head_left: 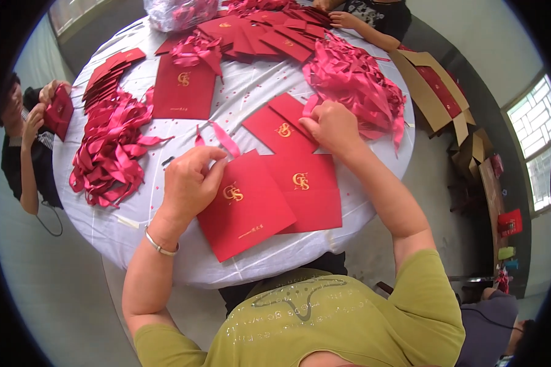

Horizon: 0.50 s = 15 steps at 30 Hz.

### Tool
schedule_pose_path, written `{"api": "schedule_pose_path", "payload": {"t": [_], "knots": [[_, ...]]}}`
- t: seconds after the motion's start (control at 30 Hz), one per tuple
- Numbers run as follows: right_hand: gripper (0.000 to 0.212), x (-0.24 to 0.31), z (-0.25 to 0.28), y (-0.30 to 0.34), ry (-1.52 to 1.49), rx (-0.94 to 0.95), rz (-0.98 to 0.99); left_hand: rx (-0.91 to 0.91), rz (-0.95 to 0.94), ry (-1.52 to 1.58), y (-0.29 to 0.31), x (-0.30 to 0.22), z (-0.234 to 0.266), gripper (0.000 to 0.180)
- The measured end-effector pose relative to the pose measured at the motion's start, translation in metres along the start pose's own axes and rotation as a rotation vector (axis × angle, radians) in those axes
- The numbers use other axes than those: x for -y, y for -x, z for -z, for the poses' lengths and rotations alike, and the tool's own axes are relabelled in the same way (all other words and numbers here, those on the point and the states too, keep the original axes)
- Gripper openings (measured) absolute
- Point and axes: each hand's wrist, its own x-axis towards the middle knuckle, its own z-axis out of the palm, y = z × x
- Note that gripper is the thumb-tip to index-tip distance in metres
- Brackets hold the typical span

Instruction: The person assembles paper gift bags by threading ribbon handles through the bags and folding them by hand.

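Note:
My left hand (191, 181) is closed in a pinch at the top left edge of a flat red paper bag (251, 211) with a gold emblem. What its fingertips grip is hidden. A short pink ribbon (226, 139) lies just beyond those fingers. Over to the right, my right hand (335, 127) is closed on another pink ribbon (311, 105), beside the large ribbon pile (358, 79). Under that hand's side lie more red bags (274, 125), overlapping at an angle. A further red bag (312, 208) is partly covered by the front one.
The round table (147, 235) has a white cloth. A second ribbon heap (113, 150) lies at left, near stacked red bags (107, 76). More bags and a clear plastic sack (180, 12) fill the far side. Co-workers sit left and far right; open cartons (431, 92) stand at right.

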Motion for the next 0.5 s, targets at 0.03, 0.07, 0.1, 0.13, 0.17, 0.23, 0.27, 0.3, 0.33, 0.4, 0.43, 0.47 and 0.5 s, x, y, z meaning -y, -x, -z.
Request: {"api": "schedule_pose_path", "payload": {"t": [0.03, 0.07, 0.1, 0.13, 0.17, 0.23, 0.27, 0.3, 0.33, 0.4, 0.43, 0.47, 0.5], "knots": [[0.029, 0.001, -0.002, -0.004, -0.067, 0.010, -0.001, -0.009, 0.012, -0.013, 0.000, 0.002, 0.000, 0.009], [0.021, 0.004, -0.004, -0.006, -0.126, -0.099, 0.084, 0.003, 0.090, 0.190, 0.001, 0.005, -0.003, 0.008], [0.017, 0.008, -0.005, -0.003, -0.200, -0.173, 0.186, 0.012, 0.164, 0.394, 0.003, 0.006, -0.003, 0.007], [0.014, 0.020, 0.005, 0.001, -0.270, -0.244, 0.283, 0.161, 0.262, 0.469, -0.001, 0.001, 0.003, 0.014], [0.012, 0.034, 0.012, 0.006, -0.279, -0.252, 0.364, 0.149, 0.273, 0.463, -0.002, -0.004, 0.008, 0.014], [0.012, 0.062, 0.023, 0.020, -0.482, -0.201, 0.393, 0.442, 0.583, 0.814, -0.003, -0.014, 0.015, 0.026], [0.014, 0.073, 0.023, 0.026, -0.584, -0.158, 0.431, 0.506, 0.610, 0.825, 0.000, -0.013, 0.013, 0.035], [0.016, 0.082, 0.023, 0.031, -0.643, -0.117, 0.467, 0.526, 0.650, 0.871, 0.000, -0.013, 0.012, 0.037], [0.018, 0.089, 0.025, 0.036, -0.699, -0.076, 0.505, 0.544, 0.686, 0.919, 0.000, -0.015, 0.011, 0.039], [0.024, 0.095, 0.031, 0.046, -0.687, 0.020, 0.552, 0.503, 0.698, 0.933, 0.001, -0.015, 0.005, 0.034], [0.025, 0.098, 0.030, 0.050, -0.714, 0.048, 0.563, 0.453, 0.690, 0.933, 0.002, -0.011, 0.003, 0.031], [0.023, 0.099, 0.033, 0.051, -0.692, 0.069, 0.578, 0.403, 0.682, 0.933, 0.002, -0.008, 0.002, 0.029], [0.023, 0.100, 0.035, 0.053, -0.700, 0.072, 0.589, 0.363, 0.700, 0.936, 0.002, -0.007, 0.004, 0.025]]}}
